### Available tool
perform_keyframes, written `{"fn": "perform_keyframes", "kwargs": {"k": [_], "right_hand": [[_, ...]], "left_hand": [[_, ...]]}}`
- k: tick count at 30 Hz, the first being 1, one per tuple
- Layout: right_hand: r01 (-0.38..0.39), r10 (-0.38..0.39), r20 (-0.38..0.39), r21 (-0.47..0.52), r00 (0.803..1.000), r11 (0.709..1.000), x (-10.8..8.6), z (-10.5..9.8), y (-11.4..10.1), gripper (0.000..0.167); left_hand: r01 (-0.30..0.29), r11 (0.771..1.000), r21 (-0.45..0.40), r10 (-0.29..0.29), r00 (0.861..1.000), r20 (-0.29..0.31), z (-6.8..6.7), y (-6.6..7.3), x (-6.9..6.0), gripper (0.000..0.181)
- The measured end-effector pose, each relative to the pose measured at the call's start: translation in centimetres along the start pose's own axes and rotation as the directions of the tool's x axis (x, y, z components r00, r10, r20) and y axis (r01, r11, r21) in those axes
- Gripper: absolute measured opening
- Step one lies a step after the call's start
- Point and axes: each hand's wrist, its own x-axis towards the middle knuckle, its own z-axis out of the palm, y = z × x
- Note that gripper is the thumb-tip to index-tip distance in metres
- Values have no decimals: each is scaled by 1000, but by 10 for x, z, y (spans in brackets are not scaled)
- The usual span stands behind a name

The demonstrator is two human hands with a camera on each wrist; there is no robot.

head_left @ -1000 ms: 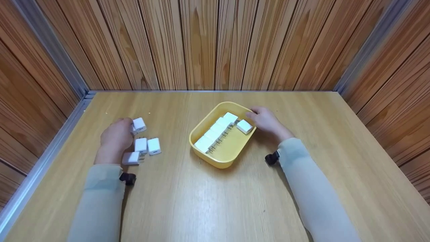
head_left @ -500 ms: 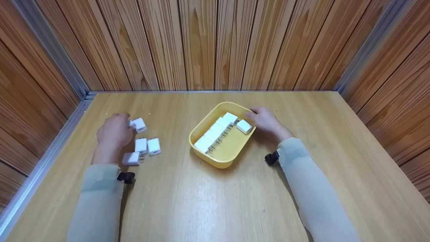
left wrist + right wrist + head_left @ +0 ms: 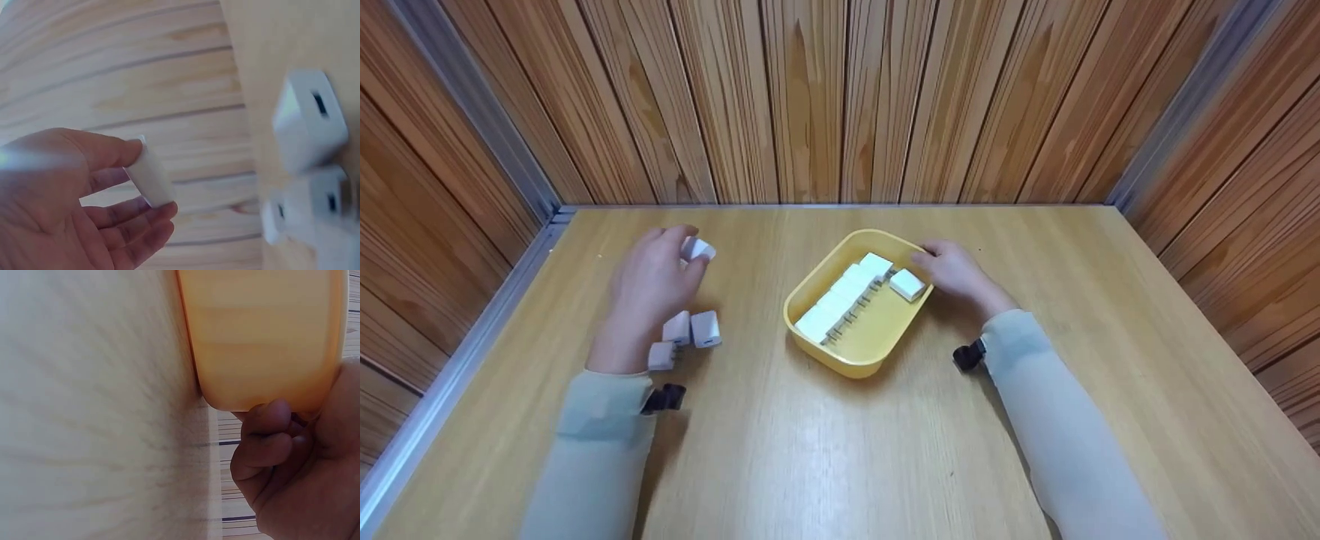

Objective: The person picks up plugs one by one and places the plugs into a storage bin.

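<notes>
A white plug adapter (image 3: pixel 700 249) is pinched between the thumb and fingers of my left hand (image 3: pixel 649 289), above the table. In the left wrist view the held adapter (image 3: pixel 151 179) is tilted between thumb and fingertips of the left hand (image 3: pixel 73 197). Beneath and right of that hand, several white adapters (image 3: pixel 706 329) lie on the table. My right hand (image 3: pixel 960 277) grips the back right rim of the yellow tray (image 3: pixel 840 365); in the right wrist view its curled fingers (image 3: pixel 267 450) touch the tray's outer wall (image 3: pixel 264 343). Inside the tray is a slanted row of adapters (image 3: pixel 840 296).
One more adapter (image 3: pixel 907 285) lies apart from the row, at the tray's right side. The wooden table (image 3: pixel 810 465) ends at a plank wall (image 3: pixel 810 105) behind, with further plank walls on the left and right.
My left hand has lifted an adapter and moved right and toward the back of the table. The adapters below it show more plainly. The right hand keeps its hold on the tray.
</notes>
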Motion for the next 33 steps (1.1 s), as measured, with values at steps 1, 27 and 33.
{"fn": "perform_keyframes", "kwargs": {"k": [1, 27, 33], "right_hand": [[0, 0, 0, 3, 1000, 1000, 0, 0, 0, 45], [2, -2, 8, 41, 1000, 999, -1, 0, 0, 42], [-24, 23, 22, 51, 1000, 998, -1, -1, 0, 45]], "left_hand": [[-22, 1000, -9, 21, 1000, -8, 1, 6, -1, 48], [-281, 939, -201, 314, 936, 158, 49, 106, -12, 36], [-204, 928, -312, 297, 910, 289, 66, 121, -3, 35]]}}
